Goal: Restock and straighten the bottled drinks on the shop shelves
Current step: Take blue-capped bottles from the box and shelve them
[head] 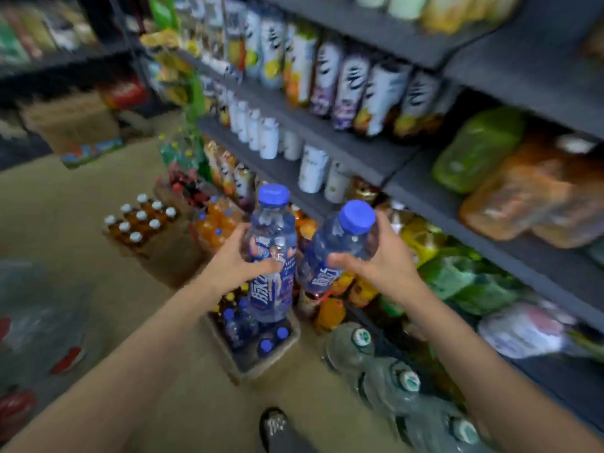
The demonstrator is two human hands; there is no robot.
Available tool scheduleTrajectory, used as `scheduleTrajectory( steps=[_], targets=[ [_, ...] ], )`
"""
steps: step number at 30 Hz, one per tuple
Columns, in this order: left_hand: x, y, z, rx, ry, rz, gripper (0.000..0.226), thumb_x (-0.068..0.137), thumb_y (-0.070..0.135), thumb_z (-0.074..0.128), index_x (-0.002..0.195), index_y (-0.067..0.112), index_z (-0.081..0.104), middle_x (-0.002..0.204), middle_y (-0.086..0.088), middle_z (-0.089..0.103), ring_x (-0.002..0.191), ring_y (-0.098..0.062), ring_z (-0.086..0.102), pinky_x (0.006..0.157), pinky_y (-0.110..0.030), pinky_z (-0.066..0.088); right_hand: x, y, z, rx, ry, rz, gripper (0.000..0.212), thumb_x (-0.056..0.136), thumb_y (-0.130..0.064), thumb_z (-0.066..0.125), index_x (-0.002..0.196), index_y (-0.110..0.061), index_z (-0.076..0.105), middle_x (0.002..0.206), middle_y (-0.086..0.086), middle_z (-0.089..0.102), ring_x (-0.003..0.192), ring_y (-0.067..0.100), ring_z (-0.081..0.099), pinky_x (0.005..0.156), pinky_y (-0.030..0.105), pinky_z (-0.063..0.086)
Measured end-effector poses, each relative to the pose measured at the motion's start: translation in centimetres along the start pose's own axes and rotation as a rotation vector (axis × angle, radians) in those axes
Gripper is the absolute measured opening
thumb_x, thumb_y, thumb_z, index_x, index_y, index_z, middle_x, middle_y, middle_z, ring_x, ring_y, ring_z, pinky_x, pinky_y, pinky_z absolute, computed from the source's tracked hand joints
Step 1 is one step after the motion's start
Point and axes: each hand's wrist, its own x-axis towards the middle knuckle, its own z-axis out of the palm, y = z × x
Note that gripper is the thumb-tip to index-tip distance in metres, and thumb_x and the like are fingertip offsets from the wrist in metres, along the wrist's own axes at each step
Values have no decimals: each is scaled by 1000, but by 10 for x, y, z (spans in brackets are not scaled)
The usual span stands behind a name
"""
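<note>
While shelves blur, left hand and right hand fingers each clamp a water bottle.

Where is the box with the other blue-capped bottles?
In the head view, the cardboard box sits on the floor at lower centre, right beneath the bottle in the left hand, beside the big clear jugs.
</note>
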Motion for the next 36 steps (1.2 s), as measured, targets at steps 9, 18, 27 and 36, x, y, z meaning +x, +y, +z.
scheduleTrajectory(
  steps=[9,18,27,36],
  targets=[
    [-84,174,236,112,-464,206,54,60,4,84,94,22,48,94,-1,60,71,3,61,66,-10,49,-242,-89,-264,-117,544,77,60,48,-43,80,97,-29,50,105,-2,64,100,19,63,90,40,50],
    [-225,246,540,244,-841,526,68,39,32,92,93,25,53,83,6,67,68,10,61,63,-6,44,-503,-51,-470,-98,1128,255,52,57,-19,88,93,-21,51,96,-3,61,90,22,62,80,40,49],
    [-349,274,826,153,-937,580,57,60,11,86,103,18,50,97,4,66,88,-9,64,76,-24,50,-720,-14,-638,-280,1230,342,52,64,-14,83,102,-20,49,98,-10,60,89,15,60,77,32,47],
    [-352,317,961,37,-806,609,42,69,9,79,91,20,45,85,1,54,78,-15,53,76,-33,44,-726,26,-756,-236,1310,176,54,73,-16,78,112,-20,41,105,-16,51,108,20,54,91,39,45]
  ],
)
